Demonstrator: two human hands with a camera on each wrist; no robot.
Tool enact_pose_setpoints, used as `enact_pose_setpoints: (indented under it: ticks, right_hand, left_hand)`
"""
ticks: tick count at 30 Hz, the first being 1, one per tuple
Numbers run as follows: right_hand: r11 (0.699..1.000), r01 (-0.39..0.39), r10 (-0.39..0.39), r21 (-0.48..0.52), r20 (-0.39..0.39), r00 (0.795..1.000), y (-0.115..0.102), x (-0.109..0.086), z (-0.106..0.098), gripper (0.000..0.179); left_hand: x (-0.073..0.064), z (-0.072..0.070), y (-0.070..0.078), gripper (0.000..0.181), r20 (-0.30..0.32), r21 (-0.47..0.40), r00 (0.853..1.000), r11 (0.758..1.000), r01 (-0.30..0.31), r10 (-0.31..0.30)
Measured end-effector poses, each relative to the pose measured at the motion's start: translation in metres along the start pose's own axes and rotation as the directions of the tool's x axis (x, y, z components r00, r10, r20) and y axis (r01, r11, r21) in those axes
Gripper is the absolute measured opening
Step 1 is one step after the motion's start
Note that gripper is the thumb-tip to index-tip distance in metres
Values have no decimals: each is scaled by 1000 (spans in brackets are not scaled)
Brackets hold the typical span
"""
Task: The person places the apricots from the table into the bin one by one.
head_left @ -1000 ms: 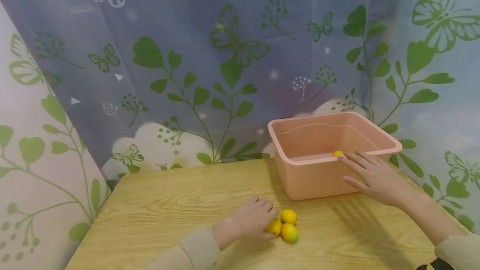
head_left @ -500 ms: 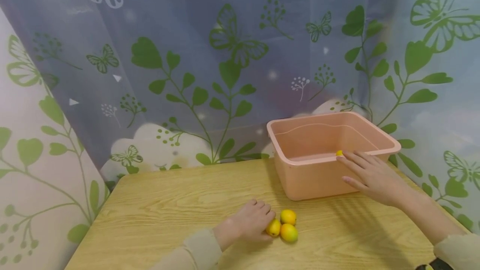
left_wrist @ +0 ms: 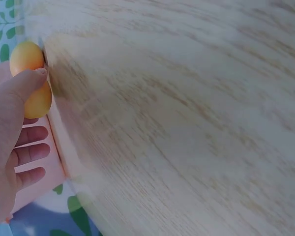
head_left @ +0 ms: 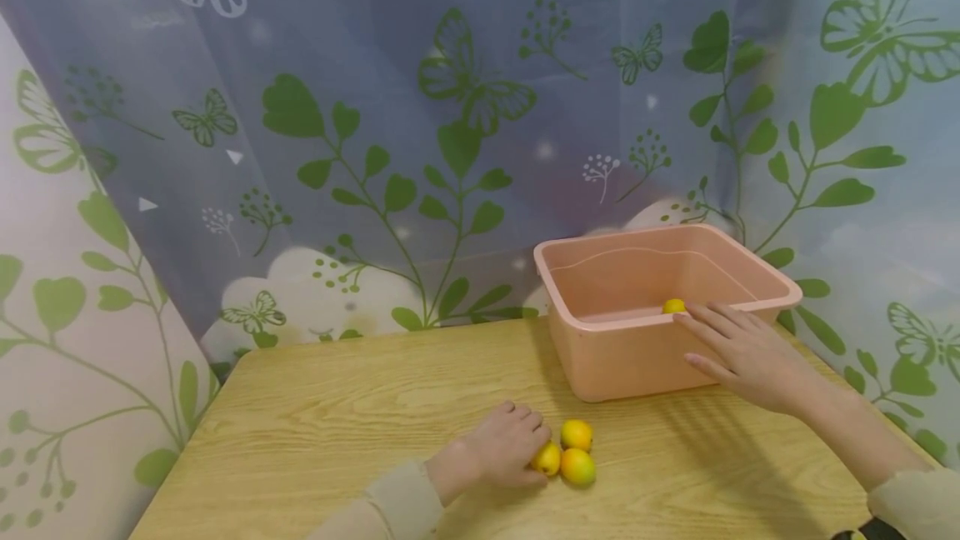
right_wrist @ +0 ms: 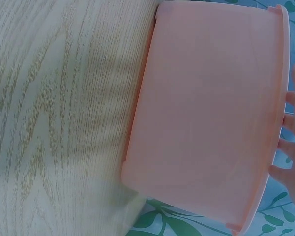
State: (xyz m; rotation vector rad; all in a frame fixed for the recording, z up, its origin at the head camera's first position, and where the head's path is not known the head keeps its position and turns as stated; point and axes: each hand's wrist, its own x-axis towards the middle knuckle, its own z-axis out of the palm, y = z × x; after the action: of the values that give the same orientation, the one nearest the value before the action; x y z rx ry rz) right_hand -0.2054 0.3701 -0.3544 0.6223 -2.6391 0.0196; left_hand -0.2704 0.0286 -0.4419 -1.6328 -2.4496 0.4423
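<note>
Three small, oval yellow-orange fruits sit close together on the wooden table in the head view: a left one (head_left: 546, 458), a back one (head_left: 577, 435) and a front one (head_left: 578, 467) with a greenish tinge. My left hand (head_left: 504, 450) pinches the left fruit between thumb and a mostly hidden index finger; the left wrist view shows the thumb (left_wrist: 27, 84) over it, the other fingers apart. At the pink plastic basin (head_left: 637, 357), my right hand (head_left: 750, 357) reaches over the near rim with fingers extended. Another yellow fruit (head_left: 673, 307) lies inside, just past its fingertips, partly hidden.
The wooden table (head_left: 337, 407) reaches back to a hanging cloth (head_left: 360, 48) printed with leaves and butterflies. Along the right, the basin stands near the table's edge. A dark object (head_left: 881, 528) shows partly at the bottom right corner.
The fruit in the basin shifted slightly right behind the right fingertips, then back left. My left hand and its fruit have moved slightly toward me. The right hand stays in place.
</note>
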Motion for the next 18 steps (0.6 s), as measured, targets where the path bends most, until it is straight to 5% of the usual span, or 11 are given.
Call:
enact_pose_setpoints:
  ticks: [18]
  right_hand:
    - [1000,18,-18,-7,-25,1000,0,1,1,54]
  left_hand:
    - [-10,-14,-13,41,-61,-89,994,992,86,-91]
